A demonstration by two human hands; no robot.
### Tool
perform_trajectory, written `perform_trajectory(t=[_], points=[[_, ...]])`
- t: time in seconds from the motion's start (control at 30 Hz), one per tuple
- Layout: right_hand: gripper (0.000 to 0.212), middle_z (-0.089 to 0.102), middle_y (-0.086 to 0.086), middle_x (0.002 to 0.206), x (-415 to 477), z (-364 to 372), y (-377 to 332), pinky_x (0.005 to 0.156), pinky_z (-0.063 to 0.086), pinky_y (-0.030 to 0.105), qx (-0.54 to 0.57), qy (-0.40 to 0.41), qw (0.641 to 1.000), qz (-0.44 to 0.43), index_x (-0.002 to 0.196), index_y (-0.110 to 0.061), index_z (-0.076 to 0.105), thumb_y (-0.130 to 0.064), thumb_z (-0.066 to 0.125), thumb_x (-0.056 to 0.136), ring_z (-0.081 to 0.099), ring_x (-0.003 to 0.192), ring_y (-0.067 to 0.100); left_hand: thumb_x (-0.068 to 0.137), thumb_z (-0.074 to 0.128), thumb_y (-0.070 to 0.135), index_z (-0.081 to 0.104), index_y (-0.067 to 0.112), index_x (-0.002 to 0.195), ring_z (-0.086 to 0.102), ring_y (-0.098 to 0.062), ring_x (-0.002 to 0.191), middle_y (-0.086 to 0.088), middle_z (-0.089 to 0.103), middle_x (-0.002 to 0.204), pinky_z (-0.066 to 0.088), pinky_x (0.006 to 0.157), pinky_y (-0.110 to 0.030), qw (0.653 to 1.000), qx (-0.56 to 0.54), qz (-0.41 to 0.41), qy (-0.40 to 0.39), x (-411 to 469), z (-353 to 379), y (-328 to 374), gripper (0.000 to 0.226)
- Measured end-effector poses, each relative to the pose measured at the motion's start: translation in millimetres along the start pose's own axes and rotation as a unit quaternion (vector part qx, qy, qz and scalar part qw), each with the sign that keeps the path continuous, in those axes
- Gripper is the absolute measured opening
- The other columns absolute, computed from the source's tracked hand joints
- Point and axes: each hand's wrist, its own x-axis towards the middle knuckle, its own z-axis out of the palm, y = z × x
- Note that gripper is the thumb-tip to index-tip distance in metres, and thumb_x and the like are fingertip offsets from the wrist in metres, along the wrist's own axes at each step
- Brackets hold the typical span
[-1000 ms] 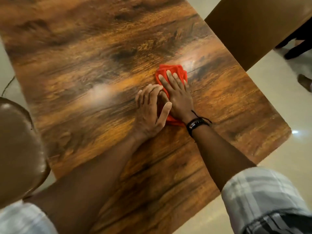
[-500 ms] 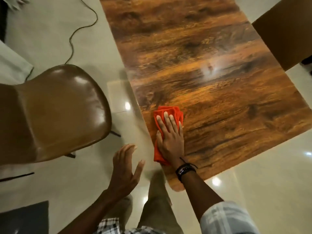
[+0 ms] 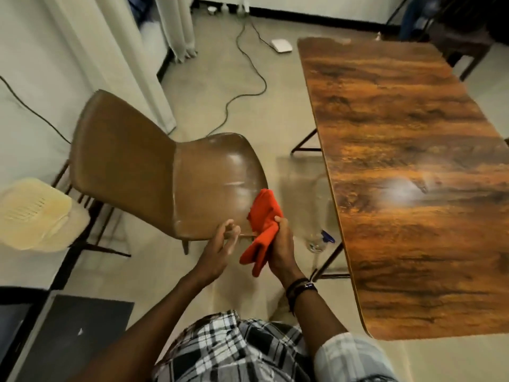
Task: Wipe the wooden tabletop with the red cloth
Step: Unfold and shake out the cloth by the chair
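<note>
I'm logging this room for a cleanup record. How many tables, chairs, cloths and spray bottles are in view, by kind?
Wooden table: 1
Brown chair: 1
Red cloth, held in the right hand: 1
Spray bottle on the floor: 1
Total: 4

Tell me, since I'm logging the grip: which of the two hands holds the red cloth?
The right hand, the one with dark bands at the wrist, is closed on the red cloth. The left hand is open beside it, holding nothing.
</note>
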Motion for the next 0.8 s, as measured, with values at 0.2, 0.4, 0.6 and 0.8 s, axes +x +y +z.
perform_trajectory(t=[0.2, 0.4, 0.6, 0.8], points=[[0.066, 0.059, 0.024, 0.129, 20.9, 58.4, -27.0, 0.104, 0.048, 0.056, 0.030, -0.084, 0.994, 0.058, 0.135, -0.003, 0.050, -0.045, 0.059, 0.085, 0.059, 0.112, 0.038, 0.099, 0.051, 0.038, 0.054, 0.022, 0.129, 0.058, -0.017, 0.121, -0.002, 0.061, 0.126, 0.048, 0.102, -0.030, 0.995, -0.087, 0.025, 0.045, 13.0, -30.3, 33.1, 0.034], [0.066, 0.068, 0.024, 0.104, 56.8, 80.2, -60.3, 0.102, 0.049, 0.055, 0.021, -0.089, 0.989, 0.115, 0.114, -0.001, 0.061, -0.054, 0.058, 0.077, 0.065, 0.097, 0.039, 0.082, 0.066, 0.046, 0.066, 0.026, 0.112, 0.064, 0.001, 0.091, 0.007, 0.068, 0.106, 0.049, 0.074, -0.011, 0.989, -0.037, 0.137, 0.043, 21.4, -36.7, 72.5, 0.037], [0.066, 0.071, 0.016, 0.086, 90.8, 88.6, -103.5, 0.063, 0.055, 0.036, -0.167, -0.166, 0.966, 0.108, 0.103, -0.007, 0.063, -0.069, 0.045, 0.091, 0.070, 0.072, 0.027, 0.096, 0.063, 0.016, 0.070, 0.028, 0.080, 0.068, -0.012, 0.074, 0.007, 0.072, 0.074, 0.054, 0.069, -0.032, 0.988, 0.026, 0.141, 0.051, 68.4, -31.2, 108.1, 0.021], [0.060, 0.075, 0.000, 0.097, 105.4, 79.6, -158.8, 0.066, 0.059, 0.022, -0.359, -0.307, 0.881, 0.024, 0.117, -0.021, 0.067, -0.066, 0.032, 0.099, 0.070, 0.084, 0.009, 0.095, 0.062, 0.026, 0.068, 0.010, 0.085, 0.064, -0.015, 0.082, -0.006, 0.068, 0.088, 0.051, 0.074, -0.029, 0.985, 0.035, 0.132, 0.107, 115.8, -27.3, 138.2, 0.019]])
